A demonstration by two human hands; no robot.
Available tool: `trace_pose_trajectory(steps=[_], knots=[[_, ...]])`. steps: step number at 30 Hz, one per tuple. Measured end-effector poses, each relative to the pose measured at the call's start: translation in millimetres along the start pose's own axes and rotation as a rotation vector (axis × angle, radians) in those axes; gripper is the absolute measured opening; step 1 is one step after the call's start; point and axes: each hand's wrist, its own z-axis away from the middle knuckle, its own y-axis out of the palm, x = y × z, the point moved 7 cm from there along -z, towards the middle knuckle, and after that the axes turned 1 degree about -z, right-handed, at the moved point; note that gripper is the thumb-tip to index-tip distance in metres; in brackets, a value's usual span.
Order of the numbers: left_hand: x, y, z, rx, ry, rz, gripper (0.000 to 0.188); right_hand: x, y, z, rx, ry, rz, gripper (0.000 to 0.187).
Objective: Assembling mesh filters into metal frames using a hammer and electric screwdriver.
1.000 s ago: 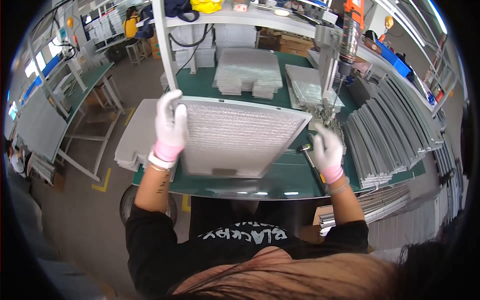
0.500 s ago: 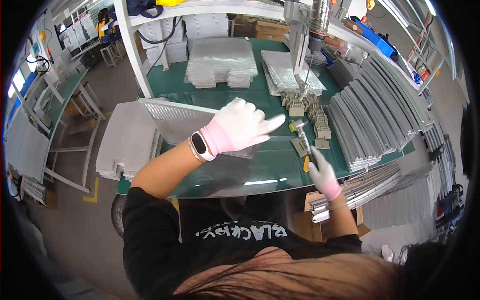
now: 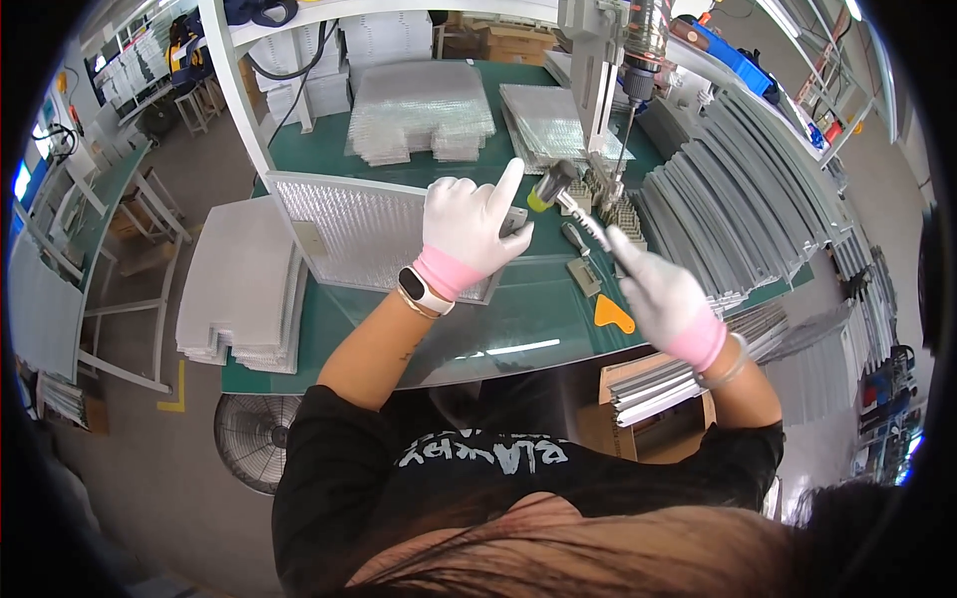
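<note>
My left hand (image 3: pixel 467 224), in a white glove with a pink cuff, is over the right part of a silver ribbed panel (image 3: pixel 369 227) with a raised frame. Its index finger points up and away, the thumb spreads right, the other fingers are bent. A small grey bracket (image 3: pixel 515 219) is at the panel's right edge, by the thumb and index finger. My gloved right hand (image 3: pixel 666 297) is closed on a hammer (image 3: pixel 583 219) with a dark head and a yellow-green face. The hammer's head is raised right of the bracket. Another bracket (image 3: pixel 309 239) sits on the panel's left side.
A drill (image 3: pixel 643 75) hangs above clustered metal brackets (image 3: pixel 623 214). An orange scraper (image 3: pixel 614 315) and a small plate (image 3: pixel 584 278) lie near my right hand. Grey strips (image 3: pixel 743 204) are stacked right, sheets (image 3: pixel 234 279) left, and clear-wrapped sheets (image 3: pixel 419 110) behind. A fan (image 3: pixel 254 439) stands below.
My right hand has moved forward with the hammer, bringing its head closer to the panel's right edge. My left hand has turned, its index finger now pointing up instead of right.
</note>
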Motion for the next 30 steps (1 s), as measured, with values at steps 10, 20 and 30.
trace_pose_trajectory(steps=[10, 20, 30], knots=[[0, 0, 3, -0.021, -0.014, 0.014, 0.07, -28, 62, 24, -0.019, 0.212, -0.212, 0.062], [-34, -16, 26, -0.159, 0.117, 0.234, 0.034, -113, 102, 4, -0.492, 0.162, 0.063, 0.056], [-29, 26, -10, -0.147, 0.092, 0.207, 0.036, -36, -115, -227, -0.34, -0.881, -1.39, 0.034]])
